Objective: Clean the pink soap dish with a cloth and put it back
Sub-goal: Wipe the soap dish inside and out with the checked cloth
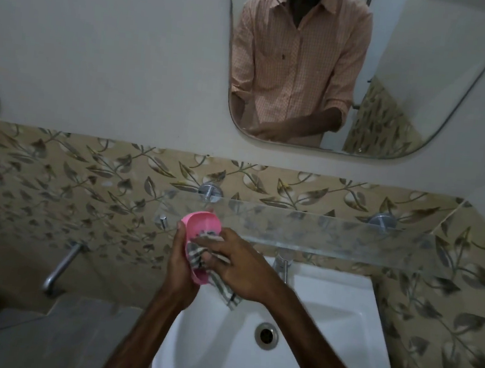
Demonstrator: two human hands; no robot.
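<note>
The pink soap dish [202, 224] is held up on edge above the left side of the white sink, its hollow side turned toward me. My left hand [179, 263] grips it from the left and underneath. My right hand [241, 267] holds a grey and white checked cloth [197, 254] and presses it into the hollow of the dish. A loose end of the cloth hangs down below my right wrist. Much of the dish's lower half is hidden by the cloth and my fingers.
A glass shelf [335, 233] on two metal pegs runs along the leaf-patterned tile wall just behind my hands. Below are the white sink [339, 331], its drain [266, 335] and a chrome tap [282, 265]. A metal wall tap [60, 269] juts out at the left. A mirror [368, 77] hangs above.
</note>
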